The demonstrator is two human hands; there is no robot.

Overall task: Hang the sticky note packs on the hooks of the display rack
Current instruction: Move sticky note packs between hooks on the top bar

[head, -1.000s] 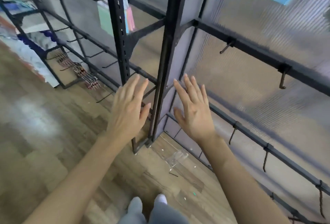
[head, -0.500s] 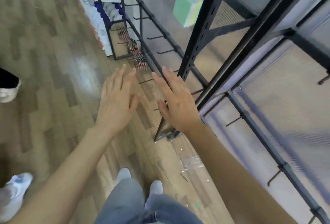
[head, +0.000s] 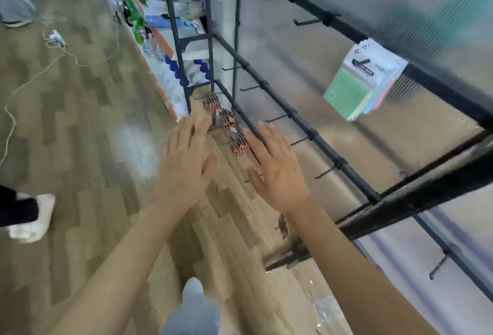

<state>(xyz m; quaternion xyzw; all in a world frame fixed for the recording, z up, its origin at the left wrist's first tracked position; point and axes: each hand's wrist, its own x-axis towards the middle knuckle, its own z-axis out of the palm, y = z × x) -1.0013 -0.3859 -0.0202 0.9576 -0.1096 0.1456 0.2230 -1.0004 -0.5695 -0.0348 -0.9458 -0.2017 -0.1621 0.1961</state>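
Fingers (head: 186,134) of left hand (head: 184,174): straight and slightly spread, holding nothing; palm turned down above the floor (head: 80,126).
Fingers (head: 269,140) of right hand (head: 280,177): straight, a little fanned, holding nothing; tips pointed toward the lower rail of the display rack (head: 416,196).
Sticky note pack (head: 357,86): hung on a hook (head: 361,62) of the upper rail (green sheet foremost, pastel edges behind); up and to the right of the right fingertips, well apart from both hands.
Other hooks (head: 306,22): black, bare, spaced along the rails.
Small red packs (head: 240,144): hung low on the rack, seen between the two hands, just beside the right fingers (contact could not be told).
Cable (head: 53,60): white, loose on the floor at far left.
Shoe (head: 34,217): white, another person's, at left edge.
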